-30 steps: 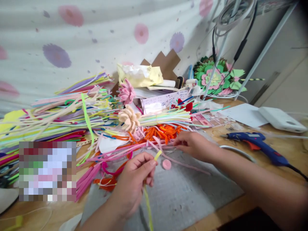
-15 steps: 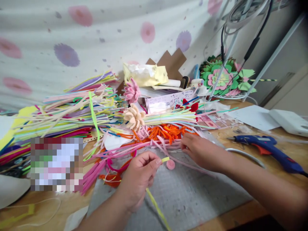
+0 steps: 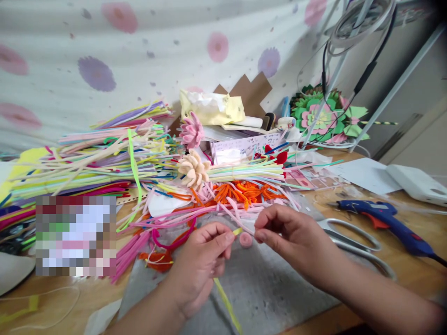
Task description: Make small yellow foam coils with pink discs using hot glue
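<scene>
My left hand [image 3: 206, 260] is closed in a pinch on a narrow yellow strip [image 3: 227, 304]; its short end pokes out past the fingertips and its long tail hangs below the palm. My right hand [image 3: 289, 239] pinches a light pink pipe cleaner [image 3: 247, 227] between thumb and forefinger; whatever part of it runs beyond the fingers is hidden. Between the two hands is a small pink coiled disc [image 3: 245, 240], over the grey cutting mat [image 3: 265, 298]. Scissors [image 3: 352, 232] lie partly behind my right wrist.
A blue glue gun [image 3: 387, 218] rests on the right. Bundles of coloured pipe cleaners [image 3: 87, 163] fill the left and back, with a cream flower [image 3: 193, 170] and a pink flower [image 3: 191, 130] among them. Orange pieces [image 3: 244, 193] lie behind my hands.
My right hand has come down and left, closer to my left hand, and pinches the pink pipe cleaner. The scissors have come into view behind it. The left hand keeps its pinch.
</scene>
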{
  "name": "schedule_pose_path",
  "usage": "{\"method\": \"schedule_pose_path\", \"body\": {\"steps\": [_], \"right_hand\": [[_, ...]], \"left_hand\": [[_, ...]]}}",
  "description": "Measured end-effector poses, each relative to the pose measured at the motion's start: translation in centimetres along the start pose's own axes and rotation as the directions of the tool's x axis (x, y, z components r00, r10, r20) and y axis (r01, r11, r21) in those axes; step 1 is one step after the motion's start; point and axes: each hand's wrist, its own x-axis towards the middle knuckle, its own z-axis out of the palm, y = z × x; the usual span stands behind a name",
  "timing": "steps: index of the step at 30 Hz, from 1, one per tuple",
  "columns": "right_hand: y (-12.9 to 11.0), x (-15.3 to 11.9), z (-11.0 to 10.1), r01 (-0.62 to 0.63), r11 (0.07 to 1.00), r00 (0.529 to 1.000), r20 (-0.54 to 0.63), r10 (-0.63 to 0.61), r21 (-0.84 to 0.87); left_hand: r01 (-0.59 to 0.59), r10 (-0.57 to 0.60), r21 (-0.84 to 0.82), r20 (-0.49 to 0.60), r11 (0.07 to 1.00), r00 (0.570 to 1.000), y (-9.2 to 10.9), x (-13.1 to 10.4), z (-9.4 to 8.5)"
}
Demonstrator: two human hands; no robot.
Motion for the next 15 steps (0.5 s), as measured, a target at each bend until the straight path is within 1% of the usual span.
{"method": "schedule_pose_path", "body": {"steps": [3,6,11,15], "right_hand": [[0.1,-0.4,0.2,0.087,0.989,0.996,-0.023,-0.091,-0.118],[0.2,-0.7,0.6,0.152,0.973,0.988,-0.014,-0.157,-0.175],[0.6,-0.6,1.3,0.162,0.963,0.986,-0.002,-0.167,-0.214],[0.8,-0.7,1.4,0.186,0.955,0.982,0.026,-0.185,-0.232]], "left_hand": [[0.014,-0.014,-0.019,-0.011,1.000,1.000,-0.1,0.0,-0.1],[0.023,-0.023,-0.061,0.003,0.998,1.000,-0.1,0.1,-0.2],[0.031,-0.024,-0.112,0.058,0.993,0.998,-0.1,0.2,0.0],[0.028,-0.019,-0.119,0.076,0.992,0.997,-0.2,0.1,0.0]]}}
